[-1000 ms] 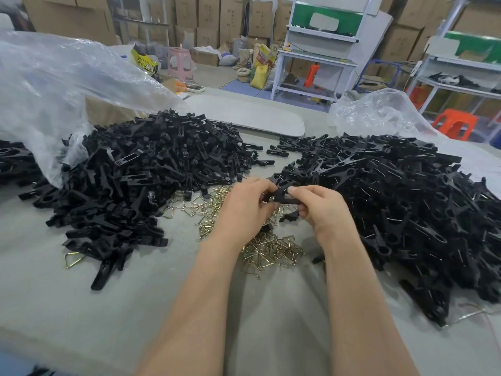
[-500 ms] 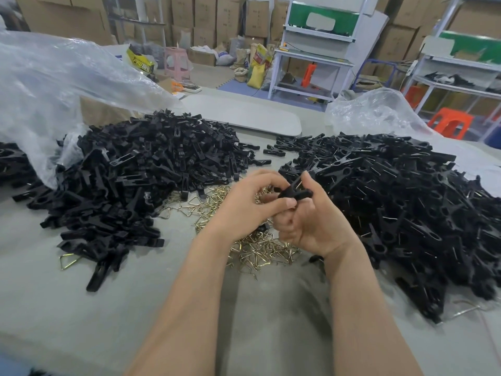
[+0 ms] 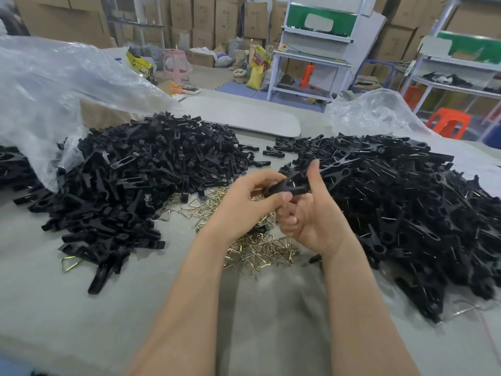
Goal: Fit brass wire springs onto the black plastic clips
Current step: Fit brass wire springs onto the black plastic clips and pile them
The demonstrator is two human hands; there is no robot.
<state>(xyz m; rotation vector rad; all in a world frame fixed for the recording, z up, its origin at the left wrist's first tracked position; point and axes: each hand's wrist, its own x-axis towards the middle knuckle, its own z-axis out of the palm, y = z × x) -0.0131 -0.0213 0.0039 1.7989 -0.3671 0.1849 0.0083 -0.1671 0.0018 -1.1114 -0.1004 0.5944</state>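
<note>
Both hands meet above the middle of the desk [image 3: 81, 308], sharing one black clip [image 3: 287, 187]. The left hand [image 3: 244, 202] has its fingers curled, and its thumb and fingertips pinch the clip's left end. The right hand [image 3: 311, 221] is turned palm toward the camera, thumb standing upright against the clip's right end and the other fingers curled in below, so it grips the clip from that side. The clip is held clear of the desk, roughly level and tilted up a little to the right. A pale glint on its top face may be a wire spring, though the view is too soft to be sure. Directly beneath the hands a loose scatter of brass springs [image 3: 257, 248] lies on the desk, triangular loops tangled together. To the left rises the left heap [image 3: 141, 180] of black clips, its far side partly under a clear plastic bag [image 3: 54, 90]; a lone spring [image 3: 71, 263] lies at its near edge. To the right spreads the broader right heap [image 3: 406, 199], with thin metal wires showing among its clips and a second crumpled bag [image 3: 374, 109] behind it. Cardboard boxes [image 3: 206, 14] are stacked along the back of the room.
</note>
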